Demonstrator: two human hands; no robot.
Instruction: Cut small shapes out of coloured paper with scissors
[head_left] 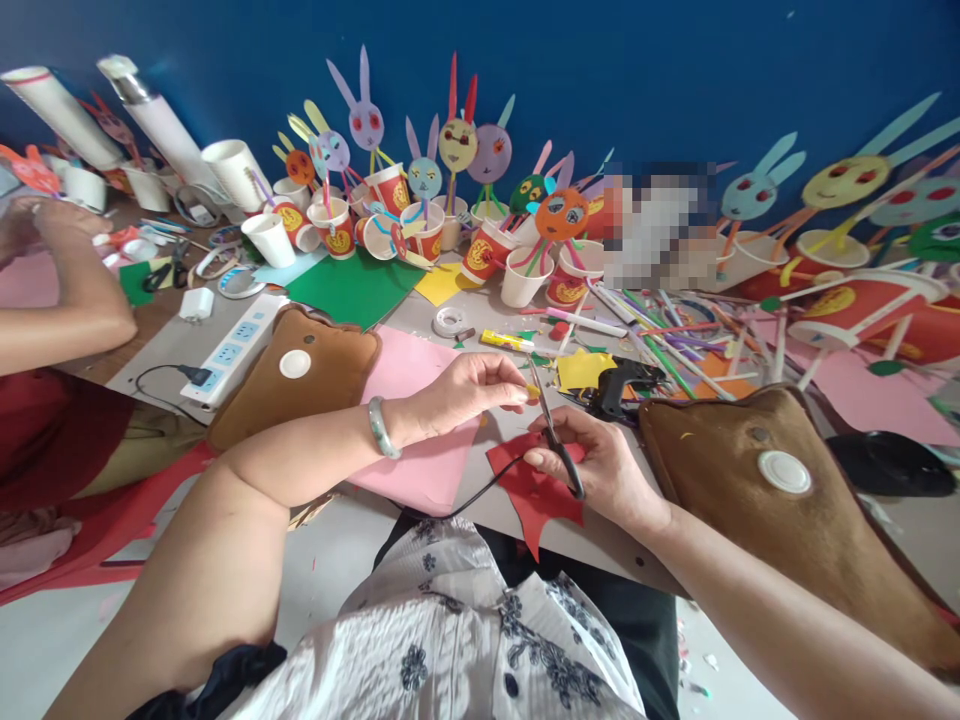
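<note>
- Scissors [553, 432] sit in the right hand [600, 470], fingers curled through the handles, blades pointing up and away toward the left hand.
- Red paper [536, 495] lies under that hand at the table edge.
- Left hand [469, 390] pinches a small piece just beside the blade tips.

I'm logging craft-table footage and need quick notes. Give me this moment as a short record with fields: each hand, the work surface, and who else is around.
left hand: left hand, jade-coloured bangle on the wrist, fingertips pinch a small yellow scrap at the scissor tip
right hand: right hand holds black-handled scissors, blades pointing up
under hands: red paper, pink paper sheet
nearby: black glue gun, tape roll, power strip
back of table: paper-cup bunny figures
others: another person's arm at far left
</note>
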